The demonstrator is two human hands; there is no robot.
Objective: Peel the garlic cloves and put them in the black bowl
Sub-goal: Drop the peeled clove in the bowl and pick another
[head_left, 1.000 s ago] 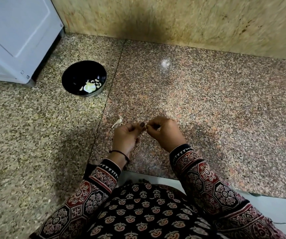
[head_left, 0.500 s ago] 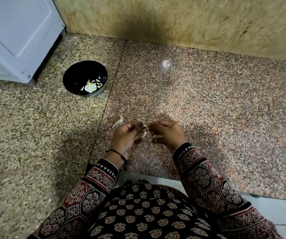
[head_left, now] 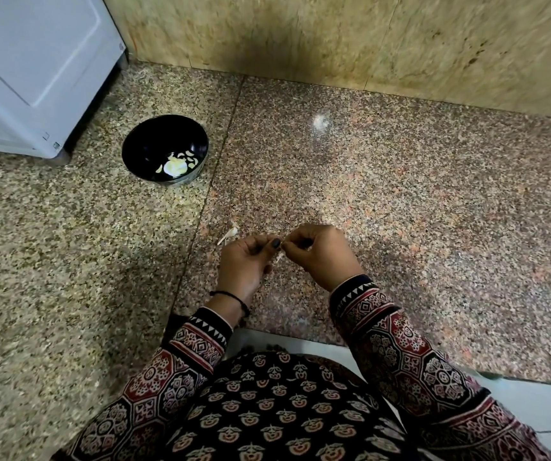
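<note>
Garlic clove is pinched between the curled fingers of the left hand and right hand, mostly hidden.

The bowl is coloured black; the granite counter is speckled beige and pink; sleeves are printed red, black, white.

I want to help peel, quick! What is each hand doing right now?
Left hand: fingers curled, pinching the garlic clove.
Right hand: fingers curled, pinching the same clove, which is mostly hidden between both hands.
</note>
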